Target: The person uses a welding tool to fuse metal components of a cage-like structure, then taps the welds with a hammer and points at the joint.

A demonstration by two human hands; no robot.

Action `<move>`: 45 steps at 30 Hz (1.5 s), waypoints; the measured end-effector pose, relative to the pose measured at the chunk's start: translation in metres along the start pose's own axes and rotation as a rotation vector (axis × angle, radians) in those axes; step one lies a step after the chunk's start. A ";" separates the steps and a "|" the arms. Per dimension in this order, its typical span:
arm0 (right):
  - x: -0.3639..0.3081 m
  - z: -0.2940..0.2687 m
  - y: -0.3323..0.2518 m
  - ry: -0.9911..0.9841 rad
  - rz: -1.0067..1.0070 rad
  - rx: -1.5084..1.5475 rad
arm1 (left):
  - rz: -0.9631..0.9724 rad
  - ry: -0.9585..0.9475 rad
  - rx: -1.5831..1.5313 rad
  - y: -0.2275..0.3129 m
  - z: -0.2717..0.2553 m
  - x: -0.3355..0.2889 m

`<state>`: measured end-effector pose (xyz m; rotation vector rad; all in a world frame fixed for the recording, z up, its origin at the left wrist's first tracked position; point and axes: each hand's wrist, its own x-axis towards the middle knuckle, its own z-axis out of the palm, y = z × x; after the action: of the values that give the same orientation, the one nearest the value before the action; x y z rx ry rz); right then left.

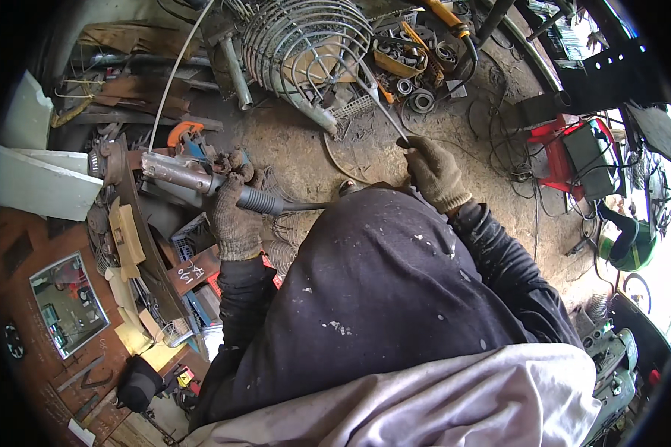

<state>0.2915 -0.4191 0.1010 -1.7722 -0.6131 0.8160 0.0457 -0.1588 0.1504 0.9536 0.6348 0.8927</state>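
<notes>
My left hand (235,220), in a brown knit glove, is closed around a long metal shaft (175,171) with a black ribbed sleeve (259,201). The shaft lies crosswise left of my lap, and its thinner rod runs right to my dark clothing. Just beyond the shaft is a blue and orange metal piece (190,141), partly hidden by it. My right hand (434,173), gloved too, is raised to the right and wrapped round a thin metal rod (384,112). The rod slants up and away toward a round wire cage (306,45). Its gripped end is hidden in my fist.
Beyond the cage, a tray (399,63) holds bearings and small metal parts; a bearing (421,101) lies beside it. Cables (492,123) tangle on the floor, near a red and grey machine (578,156). A cluttered workbench (138,223) stands at my left, close to my arm.
</notes>
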 end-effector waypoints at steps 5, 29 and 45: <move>0.007 0.009 -0.012 -0.063 -0.097 -0.153 | -0.070 0.008 0.007 0.007 0.029 -0.013; -0.044 0.103 -0.190 0.261 0.007 -1.055 | -0.231 -0.281 -0.045 0.011 -0.078 0.071; -0.015 0.057 -0.171 0.275 -0.225 -0.976 | -0.194 -0.160 -0.031 0.009 -0.070 0.053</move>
<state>0.2343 -0.3403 0.2529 -2.5534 -1.1085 0.0651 0.0137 -0.0820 0.1231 0.9085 0.5645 0.6459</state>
